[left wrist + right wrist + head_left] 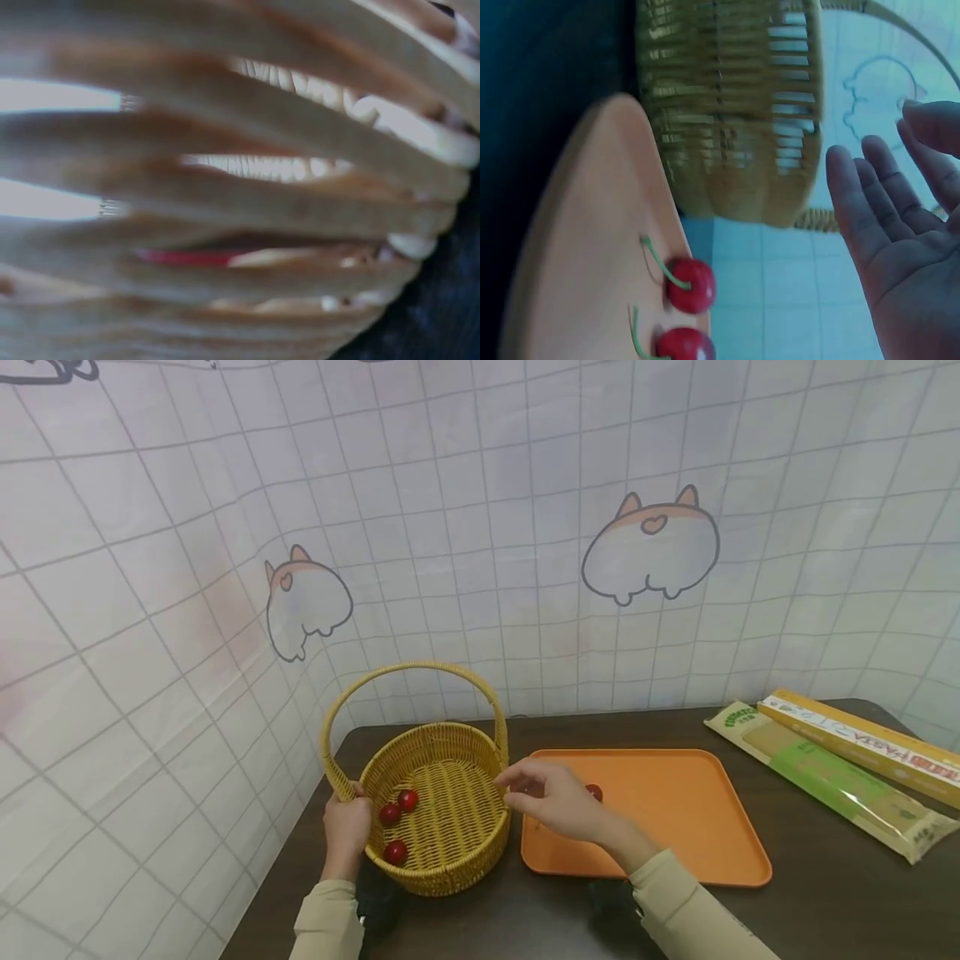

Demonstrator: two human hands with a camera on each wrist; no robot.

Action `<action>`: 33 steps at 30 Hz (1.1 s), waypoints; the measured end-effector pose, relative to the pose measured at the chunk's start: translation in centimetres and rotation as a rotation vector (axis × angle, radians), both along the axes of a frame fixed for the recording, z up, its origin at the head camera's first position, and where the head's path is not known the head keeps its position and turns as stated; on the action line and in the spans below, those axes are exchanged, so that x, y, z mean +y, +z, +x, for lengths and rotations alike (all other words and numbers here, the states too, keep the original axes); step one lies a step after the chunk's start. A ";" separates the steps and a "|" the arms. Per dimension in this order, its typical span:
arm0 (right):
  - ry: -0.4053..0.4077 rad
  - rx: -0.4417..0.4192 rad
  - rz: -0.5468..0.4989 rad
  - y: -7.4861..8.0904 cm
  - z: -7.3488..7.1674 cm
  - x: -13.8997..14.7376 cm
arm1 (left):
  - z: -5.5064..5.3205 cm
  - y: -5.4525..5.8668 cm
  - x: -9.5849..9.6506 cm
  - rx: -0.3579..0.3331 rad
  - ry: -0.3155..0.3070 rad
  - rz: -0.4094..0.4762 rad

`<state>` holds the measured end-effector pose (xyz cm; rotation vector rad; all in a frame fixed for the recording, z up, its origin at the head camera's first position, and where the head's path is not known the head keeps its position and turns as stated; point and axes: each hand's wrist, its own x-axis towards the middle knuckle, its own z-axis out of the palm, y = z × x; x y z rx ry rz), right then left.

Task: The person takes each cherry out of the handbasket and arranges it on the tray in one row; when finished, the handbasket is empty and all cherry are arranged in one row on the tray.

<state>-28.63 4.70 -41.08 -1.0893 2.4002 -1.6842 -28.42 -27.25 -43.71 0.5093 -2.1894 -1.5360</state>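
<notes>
A round yellow wicker basket [438, 878] with a tall arched handle stands on the table, with three red cherries [396, 852] inside on its left. My left hand [348, 827] grips the basket's left side, at the foot of the handle. The left wrist view is filled by blurred wicker strips [247, 195]. My right hand [553, 800] is raised at the basket's right rim, over the near-left part of an orange tray [660, 827], fingers loosely bent and holding nothing. Two stemmed cherries [691, 286] lie on the tray in the right wrist view; in the head view my hand partly hides them.
Right of the tray, a green-and-tan packet of noodles [832, 777] and a yellow pasta box [862, 739] lie at a slant on the dark table [810, 893]. A white gridded cloth [540, 635] with cartoon drawings hangs behind and to the left.
</notes>
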 end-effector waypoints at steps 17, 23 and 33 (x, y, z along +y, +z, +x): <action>0.118 -0.042 0.061 0.1 1.4 -4.2 | 0.1 0.1 -0.1 -0.025 -0.015 0.008; 0.157 0.035 0.199 0.2 1.1 -6.8 | 0.0 0.2 -0.1 -0.012 -0.010 -0.004; 0.214 0.154 0.357 0.4 0.0 -9.5 | -0.1 0.0 -0.1 -0.020 -0.002 -0.036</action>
